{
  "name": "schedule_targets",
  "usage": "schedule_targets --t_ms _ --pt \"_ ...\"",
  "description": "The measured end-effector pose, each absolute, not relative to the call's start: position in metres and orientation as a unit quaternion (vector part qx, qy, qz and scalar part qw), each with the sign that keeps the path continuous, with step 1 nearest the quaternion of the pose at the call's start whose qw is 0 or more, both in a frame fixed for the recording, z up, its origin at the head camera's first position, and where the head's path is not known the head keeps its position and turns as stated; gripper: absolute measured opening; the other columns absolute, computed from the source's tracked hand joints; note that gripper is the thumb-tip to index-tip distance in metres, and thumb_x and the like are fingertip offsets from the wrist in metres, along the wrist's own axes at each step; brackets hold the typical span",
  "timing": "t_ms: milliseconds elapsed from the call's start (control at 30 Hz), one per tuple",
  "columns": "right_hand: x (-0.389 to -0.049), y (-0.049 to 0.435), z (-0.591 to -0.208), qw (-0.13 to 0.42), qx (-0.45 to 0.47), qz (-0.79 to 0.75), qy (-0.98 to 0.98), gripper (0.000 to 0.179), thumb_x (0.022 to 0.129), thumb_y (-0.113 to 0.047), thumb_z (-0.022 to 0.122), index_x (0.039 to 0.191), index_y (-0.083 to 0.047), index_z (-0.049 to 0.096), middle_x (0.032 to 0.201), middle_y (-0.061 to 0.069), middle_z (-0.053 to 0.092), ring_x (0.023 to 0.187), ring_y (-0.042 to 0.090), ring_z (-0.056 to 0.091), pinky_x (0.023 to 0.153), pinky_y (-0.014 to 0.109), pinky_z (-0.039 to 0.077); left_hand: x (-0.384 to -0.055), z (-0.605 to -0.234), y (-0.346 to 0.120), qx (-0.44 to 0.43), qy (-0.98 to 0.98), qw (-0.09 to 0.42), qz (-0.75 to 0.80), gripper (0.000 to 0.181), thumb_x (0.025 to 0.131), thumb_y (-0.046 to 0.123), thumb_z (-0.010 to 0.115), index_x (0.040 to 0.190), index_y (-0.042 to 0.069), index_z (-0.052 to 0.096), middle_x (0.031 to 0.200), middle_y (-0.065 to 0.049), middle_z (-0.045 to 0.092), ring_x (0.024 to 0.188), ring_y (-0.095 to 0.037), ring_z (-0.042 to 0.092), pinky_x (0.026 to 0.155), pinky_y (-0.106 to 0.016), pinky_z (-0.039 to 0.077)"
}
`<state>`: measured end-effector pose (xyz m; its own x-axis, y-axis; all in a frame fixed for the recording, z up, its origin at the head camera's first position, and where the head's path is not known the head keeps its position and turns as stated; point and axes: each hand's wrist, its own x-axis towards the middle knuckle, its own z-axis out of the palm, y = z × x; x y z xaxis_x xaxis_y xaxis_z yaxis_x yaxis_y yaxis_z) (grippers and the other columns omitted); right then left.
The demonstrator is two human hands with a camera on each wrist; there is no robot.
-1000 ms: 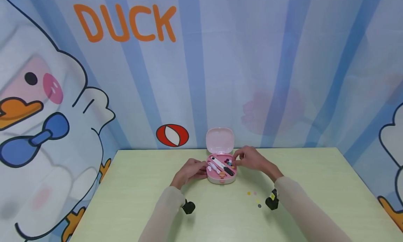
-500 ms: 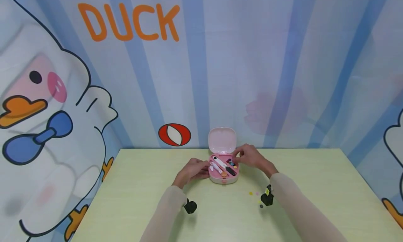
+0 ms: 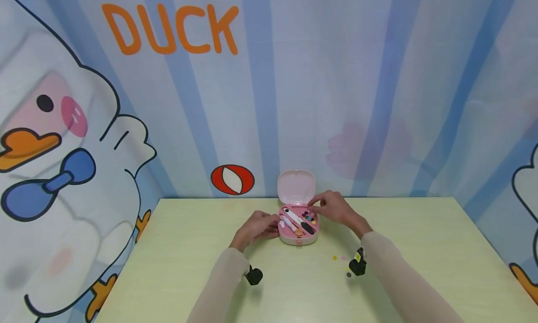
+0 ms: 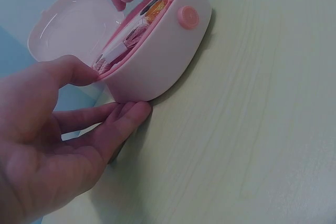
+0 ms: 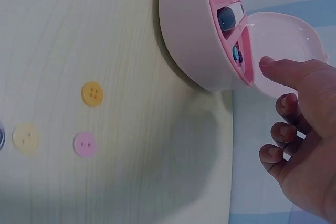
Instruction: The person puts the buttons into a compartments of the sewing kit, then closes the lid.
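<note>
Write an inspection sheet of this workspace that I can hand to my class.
Surface: pale wood-grain table.
Job's things: pink-and-white case, lid raised, with a black-ended tool and small buttons in its compartments; on the table, an orange-yellow button, pink button, pale yellow button and dark button.
Clutter: nothing seen.
Hands: left hand holds the case's left side; right hand is at its far right, and whether it grips anything cannot be told.
Cables: nothing seen.
Surroundings: duck-print backdrop; black device at each wrist.

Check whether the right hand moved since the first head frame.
Yes, slightly: judged against the unmoved pink-and-white sewing box, the right hand has shifted away from the person, toward the open lid.
</note>
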<state>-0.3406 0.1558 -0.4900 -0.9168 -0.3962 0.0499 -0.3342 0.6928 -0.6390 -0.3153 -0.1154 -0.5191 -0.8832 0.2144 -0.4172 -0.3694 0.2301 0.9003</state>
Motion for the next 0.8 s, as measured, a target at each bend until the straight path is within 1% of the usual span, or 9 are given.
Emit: schedule_targets --t_ms 100,233,400,533,633,800 --pt "-0.334 0.162 -0.485 0.036 -0.207 -0.335 0.918 0.019 0.098 -0.019 0.073 0.112 -0.01 0.081 0.071 -0.001 0.057 0.062 0.015 0.044 0.054 0.025 0.033 -0.315 -0.519 -0.115 -0.05 0.747 0.237 0.62 0.038 0.103 0.025 0.063 0.127 -0.005 0.063 0.108 -0.015 0.071 0.094 -0.023 0.07 0.087 -0.033 0.061" --pt "-0.325 0.174 -0.481 0.023 -0.227 -0.325 0.918 0.02 0.097 -0.02 0.075 0.112 -0.008 0.08 0.072 -0.002 0.059 0.063 0.015 0.044 0.055 0.026 0.034 -0.315 -0.519 -0.114 -0.043 0.747 0.235 0.621 0.037 0.103 0.024 0.063 0.125 -0.005 0.064 0.107 -0.015 0.071 0.093 -0.022 0.07 0.087 -0.033 0.062" --pt "-0.312 0.192 -0.48 0.018 -0.254 -0.328 0.91 0.02 0.094 -0.016 0.077 0.111 -0.006 0.079 0.066 -0.003 0.053 0.059 0.012 0.041 0.054 0.025 0.032 -0.315 -0.519 -0.113 -0.042 0.747 0.234 0.621 0.036 0.103 0.024 0.064 0.124 -0.005 0.064 0.106 -0.015 0.072 0.092 -0.022 0.07 0.087 -0.033 0.062" --pt "-0.298 0.205 -0.484 0.033 -0.262 -0.33 0.906 0.023 0.094 -0.019 0.078 0.114 -0.007 0.078 0.064 -0.006 0.048 0.058 0.009 0.039 0.053 0.024 0.031 -0.315 -0.519 -0.113 -0.038 0.747 0.234 0.621 0.035 0.103 0.023 0.064 0.123 -0.005 0.065 0.106 -0.015 0.072 0.092 -0.022 0.07 0.087 -0.033 0.062" --pt "-0.287 0.213 -0.49 0.049 -0.27 -0.331 0.903 0.027 0.094 -0.022 0.079 0.116 -0.007 0.078 0.064 -0.008 0.049 0.059 0.007 0.039 0.053 0.023 0.032 -0.315 -0.52 -0.114 -0.035 0.747 0.233 0.621 0.035 0.103 0.023 0.063 0.122 -0.005 0.065 0.106 -0.015 0.072 0.092 -0.022 0.07 0.088 -0.034 0.062" --pt "-0.267 0.225 -0.5 0.07 -0.282 -0.352 0.89 0.027 0.093 -0.022 0.079 0.115 -0.006 0.078 0.063 -0.009 0.049 0.058 0.004 0.038 0.053 0.022 0.033 -0.314 -0.52 -0.115 -0.033 0.751 0.23 0.618 0.035 0.103 0.024 0.063 0.123 -0.005 0.065 0.106 -0.015 0.072 0.092 -0.022 0.071 0.087 -0.033 0.062"
